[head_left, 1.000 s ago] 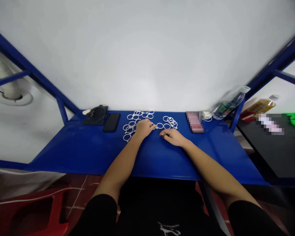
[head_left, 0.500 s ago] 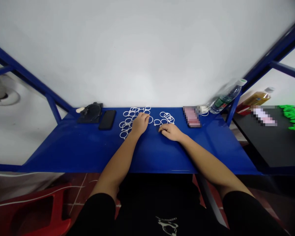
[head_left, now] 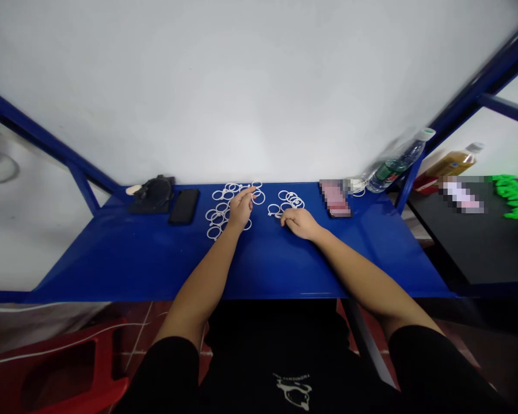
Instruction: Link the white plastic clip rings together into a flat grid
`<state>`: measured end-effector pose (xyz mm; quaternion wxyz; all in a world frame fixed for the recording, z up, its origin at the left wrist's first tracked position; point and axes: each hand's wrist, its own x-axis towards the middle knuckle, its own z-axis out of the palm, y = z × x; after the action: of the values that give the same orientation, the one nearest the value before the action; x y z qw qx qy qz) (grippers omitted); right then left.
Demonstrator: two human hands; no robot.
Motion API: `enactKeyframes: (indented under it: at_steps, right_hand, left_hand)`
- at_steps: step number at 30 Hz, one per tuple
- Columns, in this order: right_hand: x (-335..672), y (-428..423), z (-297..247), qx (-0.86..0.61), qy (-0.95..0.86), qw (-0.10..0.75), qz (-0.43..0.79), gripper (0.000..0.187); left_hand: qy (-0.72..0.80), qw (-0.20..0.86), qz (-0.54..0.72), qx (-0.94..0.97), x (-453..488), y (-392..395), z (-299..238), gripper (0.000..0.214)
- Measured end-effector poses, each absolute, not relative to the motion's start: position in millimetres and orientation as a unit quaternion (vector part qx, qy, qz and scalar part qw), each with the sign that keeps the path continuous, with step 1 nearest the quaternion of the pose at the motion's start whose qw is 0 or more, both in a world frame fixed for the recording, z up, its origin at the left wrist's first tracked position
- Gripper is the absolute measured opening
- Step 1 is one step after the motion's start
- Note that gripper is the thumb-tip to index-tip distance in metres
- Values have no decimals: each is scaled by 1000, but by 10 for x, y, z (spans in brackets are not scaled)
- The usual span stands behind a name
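Note:
Several white plastic rings (head_left: 218, 210) lie spread on the far side of a blue table (head_left: 133, 259). My left hand (head_left: 240, 208) reaches over this left group, fingers stretched toward a ring (head_left: 258, 197) at its far right edge. A smaller cluster of white rings (head_left: 291, 200) lies to the right. My right hand (head_left: 299, 222) rests on the table just in front of that cluster, fingers curled and pinched near a ring (head_left: 274, 210); what it holds is too small to make out.
A black phone (head_left: 183, 205) and a dark bundle (head_left: 153, 192) lie at the back left. A pink blurred object (head_left: 334, 197), a cable coil (head_left: 357, 185) and a plastic bottle (head_left: 397, 160) stand at the back right. A red stool (head_left: 56, 374) sits lower left; a black table (head_left: 479, 241) adjoins right.
My left hand has stretched forward from the middle of the ring pile toward its far right edge. The right hand has stayed nearly still. The camera tilted slightly.

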<state>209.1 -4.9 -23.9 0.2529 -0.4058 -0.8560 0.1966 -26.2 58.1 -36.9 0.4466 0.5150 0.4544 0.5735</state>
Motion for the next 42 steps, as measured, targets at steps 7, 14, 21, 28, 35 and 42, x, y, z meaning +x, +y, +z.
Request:
enactKeyframes:
  at_steps: [7,14,21,28,35,42]
  right_hand:
    - [2060,-90,-222,-449,-829,238,235,35]
    - [2062,-67,-208,-439,-836,233,234,35]
    - [2065,-69,-228,-424,-845,238,221,35]
    - [2068,-65,-238,-424,-850,230,211,36]
    - [2049,-67,-227,-429,-852,224,199,38]
    - [2045,-110,-174,-437,-875,175,112,31]
  left_hand:
    - [449,464,562,517,-250,565,-348,32]
    - [448,460,552,532,-274,584,-390,37]
    - [460,417,537,571,-281,550,-376,37]
    - [487,359,514,608,-269,469,-315,34]
    - [475,269,462,698,-233,380,-306,29]
    - [445,361,366,733,-121,424,-389,36]
